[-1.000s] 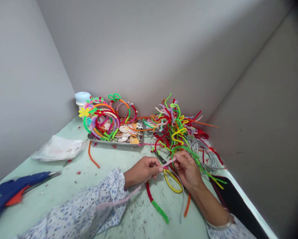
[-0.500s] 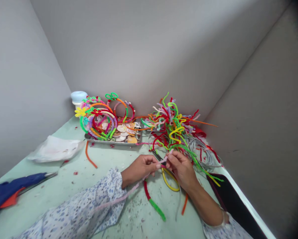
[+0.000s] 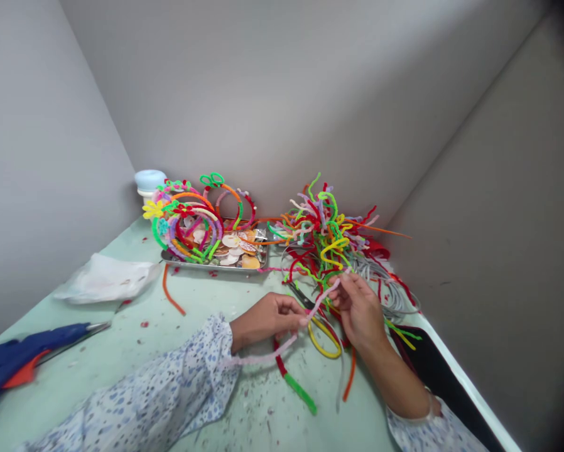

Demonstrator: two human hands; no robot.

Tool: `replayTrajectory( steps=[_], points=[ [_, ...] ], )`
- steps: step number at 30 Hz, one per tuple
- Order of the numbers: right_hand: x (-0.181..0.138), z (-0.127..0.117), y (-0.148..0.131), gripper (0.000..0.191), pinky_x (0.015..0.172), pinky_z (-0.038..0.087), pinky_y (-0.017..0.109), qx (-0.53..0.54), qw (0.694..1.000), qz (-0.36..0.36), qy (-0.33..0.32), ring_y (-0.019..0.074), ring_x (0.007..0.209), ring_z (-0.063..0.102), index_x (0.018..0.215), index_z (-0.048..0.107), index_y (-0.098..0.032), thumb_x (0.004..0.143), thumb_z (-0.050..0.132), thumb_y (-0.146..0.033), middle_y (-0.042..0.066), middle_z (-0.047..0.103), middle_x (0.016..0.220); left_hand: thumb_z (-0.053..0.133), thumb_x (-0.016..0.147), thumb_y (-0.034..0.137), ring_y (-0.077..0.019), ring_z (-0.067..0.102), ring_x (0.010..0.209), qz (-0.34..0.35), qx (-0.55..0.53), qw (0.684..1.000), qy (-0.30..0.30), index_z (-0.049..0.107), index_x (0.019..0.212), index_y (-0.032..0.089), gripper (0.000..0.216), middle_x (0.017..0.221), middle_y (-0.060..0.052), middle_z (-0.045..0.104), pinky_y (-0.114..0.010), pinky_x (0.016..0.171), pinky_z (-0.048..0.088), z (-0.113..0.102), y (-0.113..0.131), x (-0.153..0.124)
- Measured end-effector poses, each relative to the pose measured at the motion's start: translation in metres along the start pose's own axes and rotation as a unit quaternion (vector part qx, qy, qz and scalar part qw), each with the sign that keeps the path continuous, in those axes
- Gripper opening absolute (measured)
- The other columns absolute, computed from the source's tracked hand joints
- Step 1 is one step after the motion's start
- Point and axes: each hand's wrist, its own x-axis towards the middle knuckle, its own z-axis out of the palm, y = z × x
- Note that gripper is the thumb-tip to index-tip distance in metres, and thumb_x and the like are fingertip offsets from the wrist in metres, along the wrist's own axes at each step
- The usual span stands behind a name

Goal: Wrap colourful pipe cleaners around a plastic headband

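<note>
A pale pink pipe cleaner (image 3: pixel 322 301) is stretched between my hands. My left hand (image 3: pixel 270 320) is closed, pinching it between thumb and fingers, and its tail hangs back over my left sleeve. My right hand (image 3: pixel 360 307) pinches the upper end with thumb and fingertips. Below my left hand a narrow band, wrapped red and green (image 3: pixel 298 392), comes out toward me. A thin grey strip (image 3: pixel 341 376) hangs beside it, perhaps the same band's other end. Whether my left fingers also grip the band is hidden. Scissors with a yellow handle (image 3: pixel 323 355) lie behind, partly covered.
A metal tray (image 3: pixel 201 268) holds flat round pieces and wrapped headbands. Tangled pipe cleaners (image 3: pixel 329 232) and grey bands (image 3: pixel 395 292) lie at the back right. Blue-handled pliers (image 3: pixel 41 345), a plastic bag (image 3: pixel 105 279) and an orange pipe cleaner (image 3: pixel 172 292) are at left. Walls enclose the table.
My right hand has moved right and slightly up with the pink pipe cleaner's end, so more of it spans between the hands. My left hand has hardly moved.
</note>
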Motion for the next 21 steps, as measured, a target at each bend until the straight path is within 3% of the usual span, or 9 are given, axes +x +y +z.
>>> replayTrajectory(
  steps=[11,18,21],
  points=[
    [0.005,-0.003,-0.003,0.016,0.045,0.044,0.015,0.018,1.000,-0.004,0.018,0.0061,0.052,0.054,0.073,0.060,-0.017,0.073,0.069,-0.030,-0.001,0.062,0.068,0.066,0.069,0.038,-0.0073,0.047,0.053,0.021,0.006,1.000,0.006,0.062,0.070,0.010,0.028,0.059,0.000,0.058,-0.019,0.052,0.033,-0.001,-0.006,0.003],
    [0.013,-0.008,-0.020,0.017,0.046,0.044,0.013,0.016,0.999,-0.031,0.033,0.0058,0.052,0.055,0.074,0.059,-0.017,0.072,0.069,-0.030,-0.002,0.062,0.067,0.072,0.063,0.039,-0.0066,0.047,0.048,-0.026,-0.047,0.998,-0.017,0.063,0.091,0.011,0.040,0.062,-0.001,0.060,-0.018,0.045,0.030,-0.005,0.000,0.003],
    [0.018,-0.012,-0.028,0.018,0.045,0.045,0.013,0.020,0.997,-0.054,0.055,0.0057,0.052,0.055,0.077,0.058,-0.018,0.072,0.069,-0.031,-0.002,0.062,0.068,0.071,0.064,0.040,-0.0056,0.044,0.044,-0.030,-0.041,0.998,-0.025,0.063,0.091,0.011,0.040,0.062,-0.002,0.061,-0.018,0.043,0.031,-0.007,0.000,0.003]
  ],
)
